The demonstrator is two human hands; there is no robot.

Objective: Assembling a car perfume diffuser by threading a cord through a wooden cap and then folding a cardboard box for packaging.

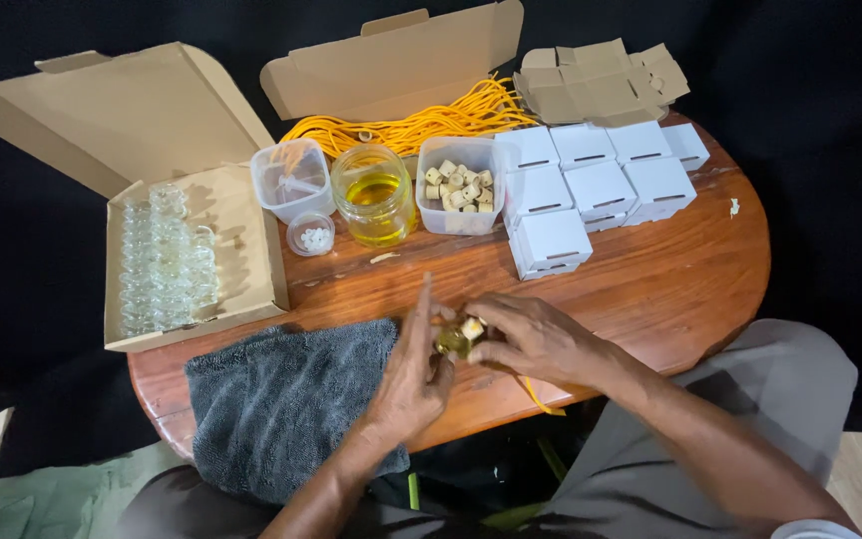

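Over the front of the wooden table (pixel 650 289), both my hands meet around a small glass bottle (pixel 453 341) filled with yellow liquid. My left hand (pixel 413 374) holds the bottle from the left, index finger raised. The fingers of my right hand (pixel 536 337) press a pale cork (pixel 472 327) onto the bottle's top. A yellow cord (pixel 541 399) hangs down below my right wrist.
A grey cloth (pixel 286 399) lies at the front left. Behind stand a jar of yellow liquid (pixel 374 196), a tub of corks (pixel 459 186), two clear tubs (pixel 292 180), a cardboard box of glass bottles (pixel 167 260), yellow cords (pixel 431 118) and several white boxes (pixel 596 175).
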